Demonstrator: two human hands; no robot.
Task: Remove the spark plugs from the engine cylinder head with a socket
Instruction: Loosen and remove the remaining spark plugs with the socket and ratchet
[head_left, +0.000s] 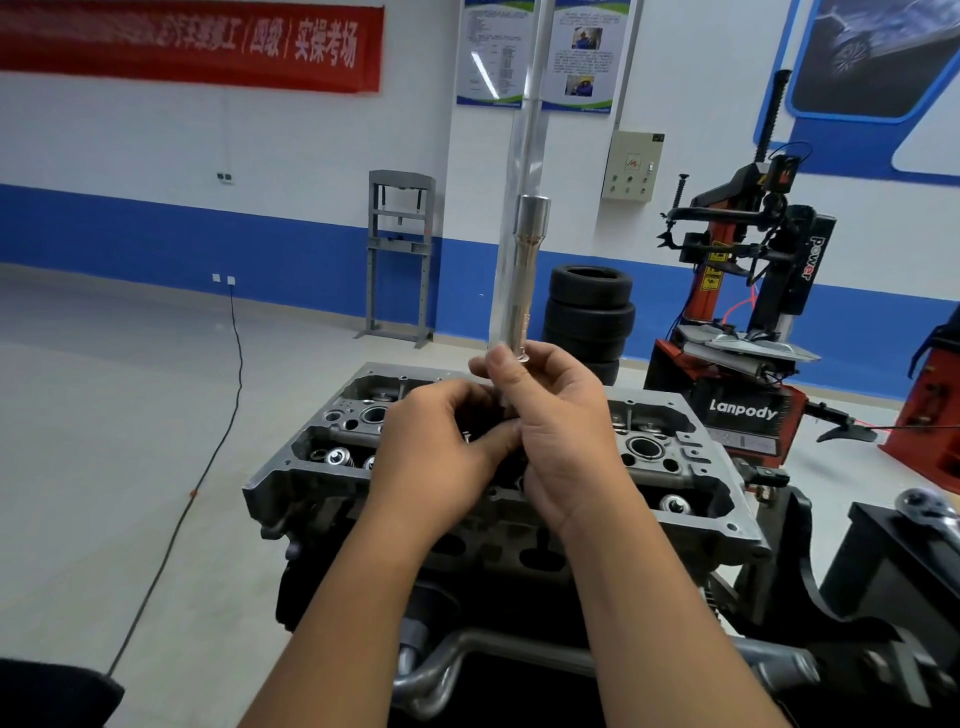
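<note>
Sitting on a dark stand (857, 597) in a workshop, the cylinder head (691, 467) lies uncovered. Above it, the right hand (566, 441) grips a long socket (524, 275) upright; the left hand (441, 457) pinches something small beside its base. Stacked tyres (589, 312) stand beyond.

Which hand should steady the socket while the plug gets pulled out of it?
Probably the right hand: it already grips the upright socket at its lower end. The left hand pinches something small below it, likely the plug.

Socket (524, 275) upright above cylinder head (691, 467); tyre stack (589, 306) behind head; tyre changer (748, 291) right; press frame (400, 249) behind left.
</note>
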